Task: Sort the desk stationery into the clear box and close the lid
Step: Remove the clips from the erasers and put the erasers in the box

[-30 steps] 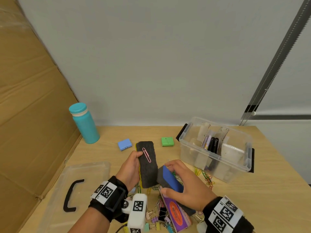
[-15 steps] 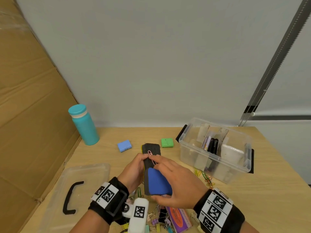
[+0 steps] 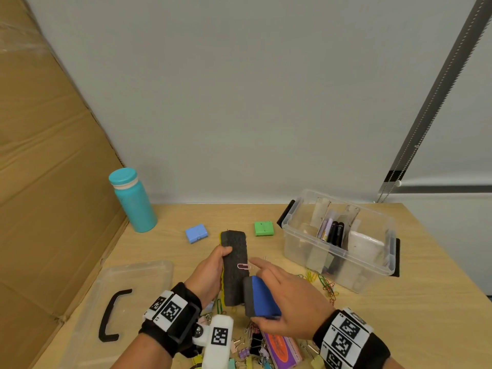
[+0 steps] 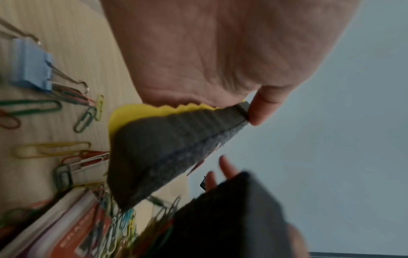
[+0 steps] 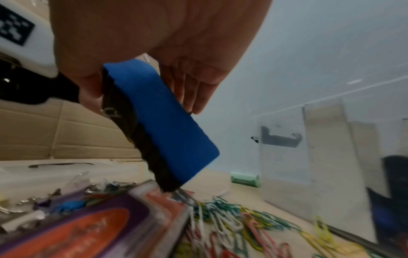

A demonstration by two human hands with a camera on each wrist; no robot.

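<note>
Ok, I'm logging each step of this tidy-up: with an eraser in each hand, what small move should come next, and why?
Probably flick the pink paper clip off the yellow-backed grey felt eraser. The left hand grips that eraser upright, the clip clings to its felt face, and the right hand, holding the blue-backed eraser, has its index finger right beside the clip. The clear plastic box waits open.
</note>
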